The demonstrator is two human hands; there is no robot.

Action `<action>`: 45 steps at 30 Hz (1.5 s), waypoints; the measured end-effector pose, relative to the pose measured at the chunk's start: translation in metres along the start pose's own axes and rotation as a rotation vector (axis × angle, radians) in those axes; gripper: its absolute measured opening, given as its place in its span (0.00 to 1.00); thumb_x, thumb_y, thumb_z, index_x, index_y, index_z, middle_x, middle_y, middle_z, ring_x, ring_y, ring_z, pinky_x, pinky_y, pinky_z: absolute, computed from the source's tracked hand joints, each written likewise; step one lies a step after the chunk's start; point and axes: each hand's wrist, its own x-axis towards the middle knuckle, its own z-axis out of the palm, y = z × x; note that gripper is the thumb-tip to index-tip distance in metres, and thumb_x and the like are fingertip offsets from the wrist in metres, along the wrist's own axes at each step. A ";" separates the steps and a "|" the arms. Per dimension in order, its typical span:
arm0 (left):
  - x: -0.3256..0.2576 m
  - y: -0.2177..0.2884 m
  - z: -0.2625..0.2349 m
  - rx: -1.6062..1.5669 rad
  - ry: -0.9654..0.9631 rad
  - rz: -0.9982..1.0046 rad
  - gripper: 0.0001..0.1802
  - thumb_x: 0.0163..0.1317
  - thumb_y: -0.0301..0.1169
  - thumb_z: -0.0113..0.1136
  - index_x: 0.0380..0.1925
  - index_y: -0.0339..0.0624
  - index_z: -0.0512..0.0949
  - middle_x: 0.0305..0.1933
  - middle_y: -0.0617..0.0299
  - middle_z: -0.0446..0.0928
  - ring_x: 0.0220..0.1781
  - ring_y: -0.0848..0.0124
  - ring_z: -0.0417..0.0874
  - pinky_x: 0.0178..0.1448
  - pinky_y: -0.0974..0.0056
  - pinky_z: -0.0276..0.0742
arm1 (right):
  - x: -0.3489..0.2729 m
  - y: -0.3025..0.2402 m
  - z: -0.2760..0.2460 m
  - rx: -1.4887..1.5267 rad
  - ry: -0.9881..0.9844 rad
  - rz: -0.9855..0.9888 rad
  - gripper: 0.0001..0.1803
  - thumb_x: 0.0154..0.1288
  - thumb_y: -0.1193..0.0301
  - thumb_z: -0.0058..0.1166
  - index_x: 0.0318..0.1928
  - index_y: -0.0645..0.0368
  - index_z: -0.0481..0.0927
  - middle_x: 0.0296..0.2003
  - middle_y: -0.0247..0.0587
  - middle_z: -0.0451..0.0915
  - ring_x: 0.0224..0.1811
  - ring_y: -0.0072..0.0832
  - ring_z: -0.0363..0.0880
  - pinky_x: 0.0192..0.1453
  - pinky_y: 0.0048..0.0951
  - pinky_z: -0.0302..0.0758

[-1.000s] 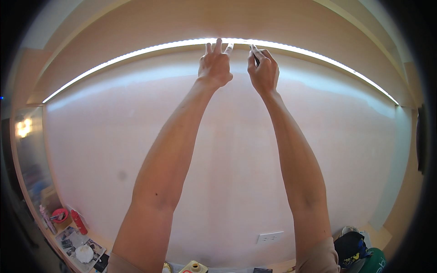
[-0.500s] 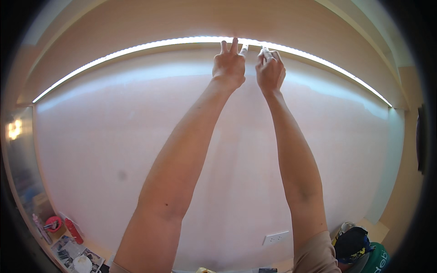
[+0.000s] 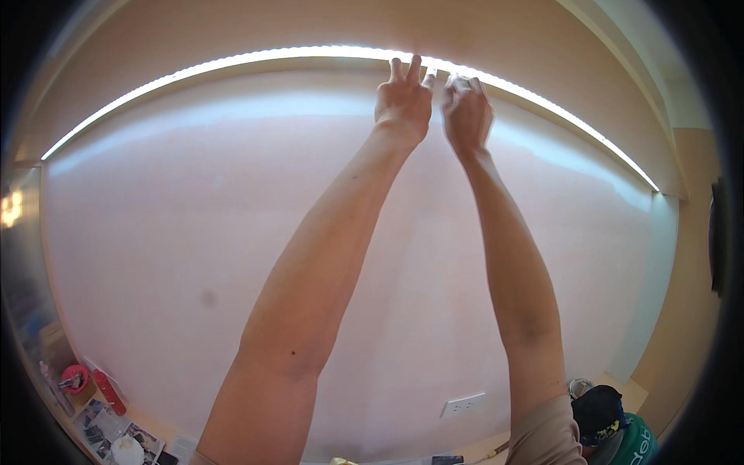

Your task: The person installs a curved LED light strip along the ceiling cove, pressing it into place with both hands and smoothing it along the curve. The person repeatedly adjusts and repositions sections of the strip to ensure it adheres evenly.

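In the head view, both bare arms reach up from the lower edge in front of a pale wall [image 3: 178, 232]. A bright light strip [image 3: 325, 52] runs along the top of the wall, beneath a beige panel [image 3: 333, 23], and curves across the view from left to right. The left hand [image 3: 404, 101] is at the strip, right of the view's middle, with its fingers stretched up and spread; their tips overlap the strip's lower edge and the panel just above it. The right hand [image 3: 466, 112] is just beside it, to the right and apart from it, with fingers bent and tips up near the strip. It is blurred, so whether it grips anything cannot be told.

Low on the wall, between the arms, is a white socket [image 3: 463, 404]. At lower left, the table [image 3: 159, 422] carries a red bottle [image 3: 109, 392] beside a red bowl [image 3: 75, 378] with things in it, and papers [image 3: 97, 426] with a round white thing [image 3: 127, 450] on them. At lower right, beside the right sleeve [image 3: 546, 434], are a black cloth item [image 3: 598, 411] and a green object [image 3: 639, 442], partly overlapped by it.
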 end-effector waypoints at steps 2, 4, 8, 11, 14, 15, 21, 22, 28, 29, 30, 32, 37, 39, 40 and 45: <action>0.000 -0.005 0.001 0.018 -0.024 -0.019 0.43 0.61 0.32 0.67 0.77 0.58 0.64 0.84 0.58 0.48 0.83 0.47 0.53 0.55 0.61 0.87 | -0.001 0.004 -0.010 0.022 -0.074 0.210 0.14 0.76 0.67 0.51 0.47 0.61 0.87 0.45 0.48 0.85 0.40 0.48 0.87 0.44 0.47 0.84; 0.003 -0.003 0.000 0.022 -0.020 -0.024 0.43 0.61 0.32 0.67 0.78 0.58 0.63 0.84 0.59 0.49 0.83 0.48 0.53 0.55 0.62 0.87 | 0.000 -0.006 -0.008 0.033 -0.065 0.187 0.13 0.76 0.68 0.52 0.47 0.61 0.87 0.44 0.48 0.85 0.41 0.48 0.86 0.45 0.47 0.83; 0.002 -0.001 0.001 0.048 -0.023 -0.018 0.43 0.62 0.32 0.67 0.78 0.58 0.62 0.83 0.60 0.49 0.82 0.49 0.53 0.54 0.63 0.88 | -0.003 -0.019 0.004 0.069 -0.040 0.108 0.12 0.73 0.70 0.54 0.47 0.62 0.88 0.43 0.48 0.85 0.45 0.48 0.85 0.50 0.45 0.81; 0.000 -0.003 0.005 0.064 0.024 -0.009 0.43 0.62 0.31 0.66 0.78 0.58 0.63 0.83 0.60 0.48 0.82 0.49 0.54 0.52 0.63 0.88 | -0.007 0.009 0.004 -0.016 0.078 0.060 0.12 0.74 0.68 0.53 0.45 0.60 0.87 0.44 0.46 0.85 0.42 0.44 0.87 0.45 0.44 0.84; -0.001 -0.003 0.004 0.060 0.004 -0.012 0.42 0.62 0.31 0.66 0.78 0.58 0.63 0.84 0.60 0.47 0.81 0.50 0.54 0.52 0.64 0.88 | -0.009 0.009 0.008 -0.025 0.075 0.083 0.12 0.75 0.68 0.53 0.45 0.61 0.87 0.46 0.45 0.85 0.40 0.47 0.87 0.44 0.44 0.85; 0.001 0.000 0.003 0.066 -0.020 -0.011 0.43 0.63 0.31 0.66 0.78 0.58 0.63 0.84 0.60 0.47 0.81 0.50 0.54 0.52 0.64 0.88 | -0.008 0.003 0.012 -0.028 0.048 0.048 0.12 0.75 0.68 0.53 0.45 0.61 0.87 0.47 0.45 0.85 0.40 0.48 0.87 0.44 0.44 0.85; -0.002 -0.005 0.001 -0.017 0.041 0.020 0.48 0.53 0.22 0.67 0.77 0.50 0.62 0.80 0.52 0.56 0.80 0.45 0.58 0.57 0.55 0.89 | -0.004 0.024 -0.005 0.002 -0.019 0.196 0.13 0.75 0.67 0.52 0.48 0.60 0.86 0.48 0.49 0.84 0.41 0.48 0.87 0.46 0.46 0.85; -0.002 -0.003 0.001 -0.030 0.037 0.011 0.49 0.53 0.22 0.67 0.77 0.50 0.62 0.80 0.52 0.55 0.80 0.45 0.58 0.57 0.55 0.89 | -0.004 0.020 -0.001 -0.017 0.004 0.121 0.13 0.75 0.67 0.52 0.47 0.61 0.86 0.47 0.48 0.84 0.41 0.48 0.87 0.46 0.46 0.84; -0.003 -0.009 0.004 0.088 0.013 -0.023 0.46 0.60 0.31 0.67 0.80 0.56 0.60 0.84 0.59 0.45 0.80 0.53 0.55 0.49 0.66 0.87 | -0.002 0.012 -0.005 -0.049 -0.005 0.104 0.13 0.75 0.67 0.51 0.43 0.61 0.86 0.44 0.47 0.85 0.40 0.47 0.86 0.45 0.47 0.84; -0.002 -0.010 0.005 0.106 0.008 -0.028 0.46 0.61 0.31 0.66 0.80 0.57 0.60 0.84 0.59 0.45 0.80 0.53 0.55 0.49 0.66 0.87 | -0.003 0.012 -0.005 0.001 -0.040 0.248 0.12 0.75 0.67 0.51 0.42 0.60 0.86 0.45 0.47 0.85 0.40 0.47 0.86 0.45 0.46 0.84; -0.001 -0.006 0.006 0.111 0.005 -0.022 0.46 0.61 0.31 0.66 0.80 0.57 0.59 0.84 0.59 0.44 0.80 0.53 0.55 0.49 0.66 0.87 | -0.002 0.012 -0.002 -0.012 0.000 0.147 0.12 0.75 0.67 0.51 0.42 0.60 0.86 0.44 0.47 0.85 0.40 0.47 0.86 0.45 0.46 0.84; -0.001 0.000 0.008 -0.015 0.045 0.004 0.49 0.55 0.25 0.66 0.79 0.53 0.60 0.82 0.55 0.52 0.80 0.50 0.58 0.55 0.60 0.88 | -0.006 0.013 0.008 -0.047 0.070 -0.050 0.12 0.75 0.67 0.51 0.43 0.60 0.87 0.44 0.47 0.85 0.39 0.46 0.86 0.44 0.45 0.84; 0.005 -0.009 0.015 -0.020 0.027 -0.012 0.49 0.55 0.25 0.67 0.79 0.53 0.59 0.82 0.54 0.52 0.79 0.50 0.58 0.55 0.59 0.87 | -0.001 0.028 0.000 -0.056 -0.031 0.252 0.11 0.72 0.68 0.54 0.38 0.60 0.86 0.41 0.48 0.85 0.43 0.47 0.85 0.50 0.47 0.82; 0.012 -0.002 0.015 0.059 -0.030 -0.037 0.48 0.61 0.31 0.66 0.81 0.58 0.56 0.84 0.58 0.45 0.81 0.53 0.55 0.51 0.65 0.87 | 0.002 0.024 0.013 -0.058 0.057 0.111 0.11 0.71 0.68 0.54 0.38 0.60 0.86 0.41 0.48 0.85 0.43 0.47 0.86 0.49 0.47 0.82; 0.012 0.000 0.017 0.046 -0.021 -0.039 0.48 0.61 0.31 0.66 0.81 0.58 0.56 0.84 0.58 0.46 0.80 0.53 0.55 0.51 0.65 0.87 | 0.001 0.018 0.017 -0.058 0.096 0.045 0.11 0.71 0.68 0.54 0.38 0.60 0.86 0.41 0.48 0.85 0.43 0.47 0.86 0.49 0.47 0.82; 0.010 -0.005 0.021 0.054 -0.034 -0.028 0.49 0.59 0.30 0.67 0.80 0.59 0.57 0.82 0.58 0.48 0.79 0.52 0.56 0.51 0.65 0.87 | -0.003 0.028 0.011 -0.063 0.044 0.032 0.10 0.70 0.68 0.55 0.37 0.60 0.86 0.39 0.47 0.85 0.40 0.46 0.86 0.45 0.47 0.83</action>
